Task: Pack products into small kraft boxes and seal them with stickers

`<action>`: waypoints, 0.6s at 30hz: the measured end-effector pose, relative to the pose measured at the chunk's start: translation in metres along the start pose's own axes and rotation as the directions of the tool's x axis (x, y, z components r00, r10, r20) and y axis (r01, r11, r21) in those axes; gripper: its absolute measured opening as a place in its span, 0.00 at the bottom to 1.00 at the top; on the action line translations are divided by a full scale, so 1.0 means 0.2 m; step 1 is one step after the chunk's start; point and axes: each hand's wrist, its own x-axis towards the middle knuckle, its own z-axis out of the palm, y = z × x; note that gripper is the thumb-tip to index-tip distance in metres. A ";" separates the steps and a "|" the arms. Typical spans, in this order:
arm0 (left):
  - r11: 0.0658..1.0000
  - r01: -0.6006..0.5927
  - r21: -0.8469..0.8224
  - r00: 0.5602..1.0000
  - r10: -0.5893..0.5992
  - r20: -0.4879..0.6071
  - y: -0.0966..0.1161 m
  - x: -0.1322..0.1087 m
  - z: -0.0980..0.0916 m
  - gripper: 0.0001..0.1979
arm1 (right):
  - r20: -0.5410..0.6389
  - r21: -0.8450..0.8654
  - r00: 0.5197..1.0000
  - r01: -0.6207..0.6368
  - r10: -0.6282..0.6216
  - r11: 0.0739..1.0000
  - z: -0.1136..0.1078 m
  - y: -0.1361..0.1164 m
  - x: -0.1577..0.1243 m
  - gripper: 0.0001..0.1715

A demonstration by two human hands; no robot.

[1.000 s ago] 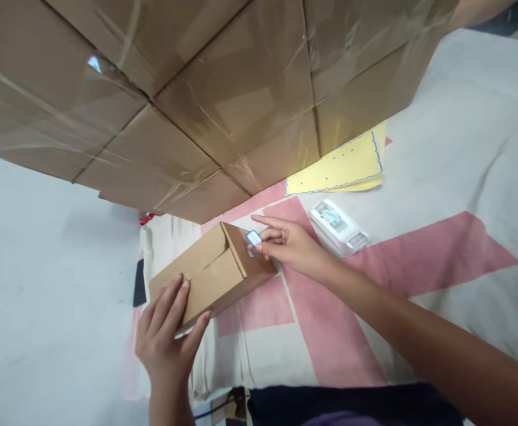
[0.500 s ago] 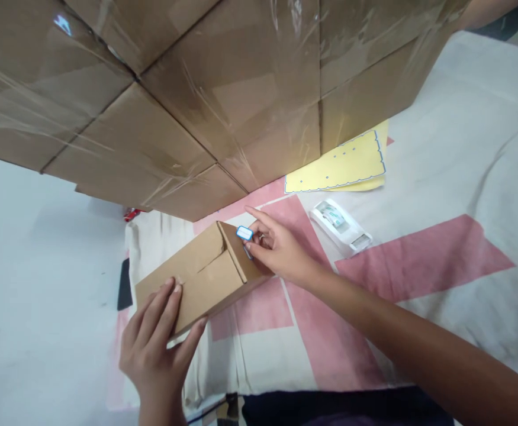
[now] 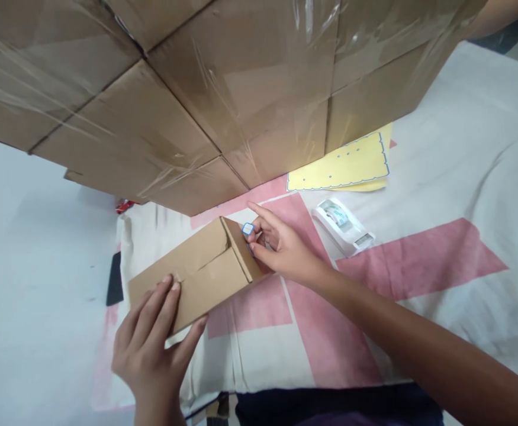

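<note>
A closed brown cardboard box (image 3: 209, 266) lies slanted on the cloth. My left hand (image 3: 150, 331) holds its near left part, fingers across the top and thumb along the near side. At the box's right end face is my right hand (image 3: 280, 242), its thumb and a bent finger closed on a small blue-bordered label (image 3: 247, 229), the index finger stretched out. A second blue bit shows under the thumb against the end face; I cannot tell how far it touches the cardboard.
A tall stack of film-wrapped cartons (image 3: 241, 89) stands behind the box. To the right lie a white tape dispenser (image 3: 344, 226) and yellow sheets with blue outlines (image 3: 343, 165). A dark flat object (image 3: 115, 279) rests at the cloth's left edge. Another person's arm (image 3: 498, 18) shows top right.
The label at my right fingers has turned slightly and looks narrower. Both hands stay at the box, and the whole view has shifted a little.
</note>
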 end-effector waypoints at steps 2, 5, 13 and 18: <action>1.000 0.003 0.004 1.000 -0.003 -0.006 0.00 0.00 0.00 0.38 | 0.022 0.028 1.000 0.003 -0.004 1.000 0.00 0.00 0.00 0.45; 1.000 0.005 0.005 1.000 -0.005 -0.017 0.01 0.00 0.00 0.38 | 0.029 0.030 1.000 0.004 -0.005 1.000 0.00 0.00 0.00 0.44; 1.000 0.014 0.003 1.000 -0.014 -0.001 0.01 0.00 0.00 0.38 | -0.008 -0.076 1.000 -0.007 0.006 0.997 0.00 -0.02 -0.02 0.44; 1.000 0.024 0.017 1.000 -0.024 -0.010 0.01 0.00 0.00 0.38 | -0.025 -0.105 1.000 0.004 -0.007 0.994 0.00 -0.03 -0.02 0.42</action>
